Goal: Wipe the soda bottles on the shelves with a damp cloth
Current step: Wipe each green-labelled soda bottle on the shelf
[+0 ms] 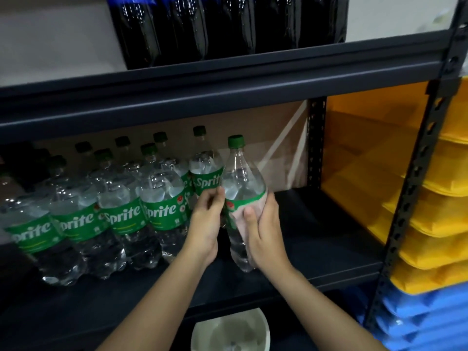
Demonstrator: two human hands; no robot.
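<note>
A clear Sprite bottle [240, 183] with a green cap stands tilted on the dark middle shelf [316, 249], right of the other bottles. My right hand [263, 231] wraps a pale pink cloth [238, 211] around its label and grips it. My left hand [207, 219] holds the bottle's left side with curled fingers. Several more Sprite bottles [121, 214] stand in rows to the left. Dark cola bottles [202, 26] fill the shelf above.
A white bowl [260, 323] with water sits below the shelf edge. Stacked yellow bins [435, 224] and blue bins [417, 323] stand at the right behind the black upright post [415, 178]. Cardboard [266, 138] backs the shelf.
</note>
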